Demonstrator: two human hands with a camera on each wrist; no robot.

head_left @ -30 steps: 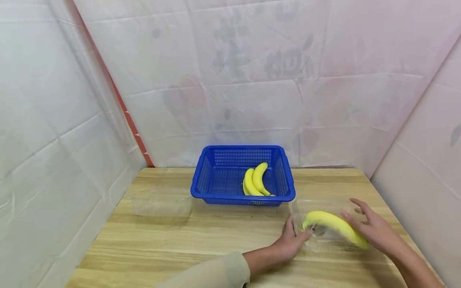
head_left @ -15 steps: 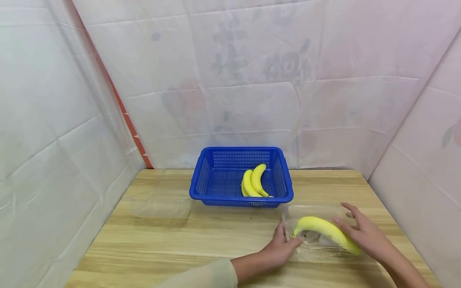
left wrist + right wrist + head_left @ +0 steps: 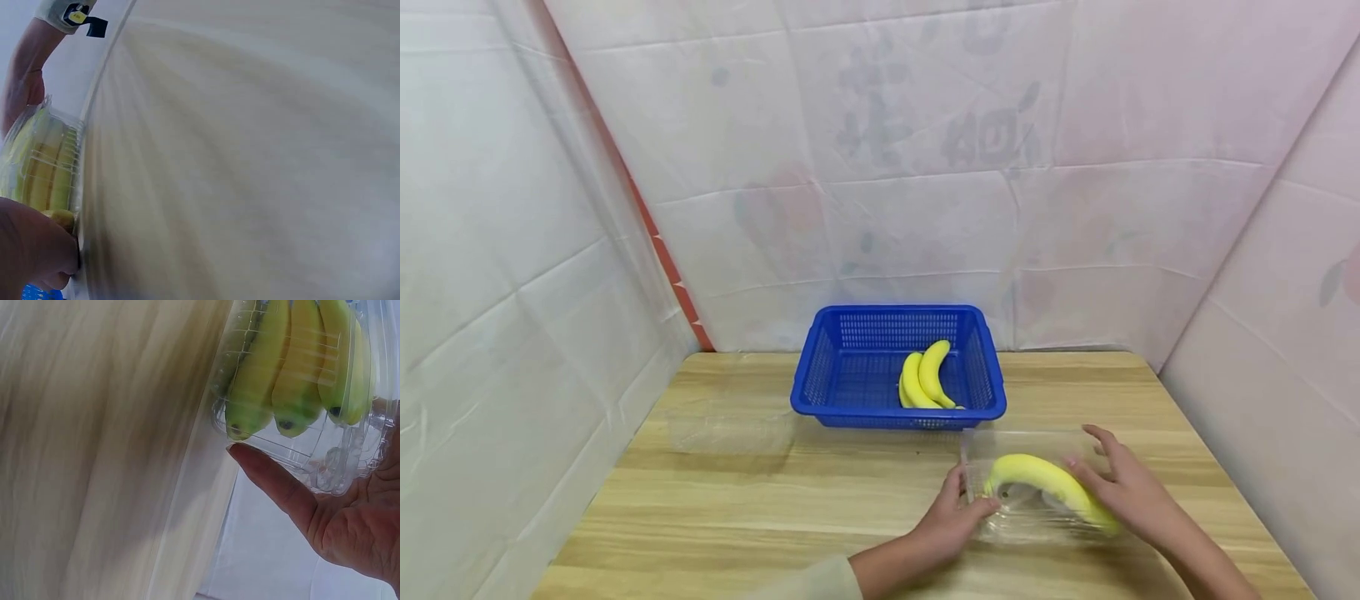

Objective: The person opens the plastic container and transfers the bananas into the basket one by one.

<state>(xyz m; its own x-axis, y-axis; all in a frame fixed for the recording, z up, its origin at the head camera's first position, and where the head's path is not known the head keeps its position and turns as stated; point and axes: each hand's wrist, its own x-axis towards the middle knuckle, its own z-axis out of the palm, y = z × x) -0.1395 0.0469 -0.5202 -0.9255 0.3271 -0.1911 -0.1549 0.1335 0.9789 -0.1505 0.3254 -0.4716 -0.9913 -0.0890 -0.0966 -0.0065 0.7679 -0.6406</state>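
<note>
Near the right front of the table, a clear plastic clamshell box (image 3: 1018,527) contains yellow bananas (image 3: 1037,473); the right wrist view shows several banana tips (image 3: 290,422) through its wall. My left hand (image 3: 943,521) grips the box's left end, thumb in front and fingers behind. At the other end my right hand (image 3: 1131,490) holds the box between its thumb and fingers, the thumb stretched along the end wall in the right wrist view. That view hides most of its fingers. Whether the box touches the table cannot be told.
A blue mesh basket (image 3: 801,392) stands at the back middle, with several bananas (image 3: 925,375) in its right half. Another clear plastic box (image 3: 730,429) lies to the left on the wooden table (image 3: 737,517). White sheet walls (image 3: 910,217) enclose the back and sides.
Both hands have moved left across the table with the box of bananas between them. The basket and the other clear box stay in place; the head view shifts slightly.
</note>
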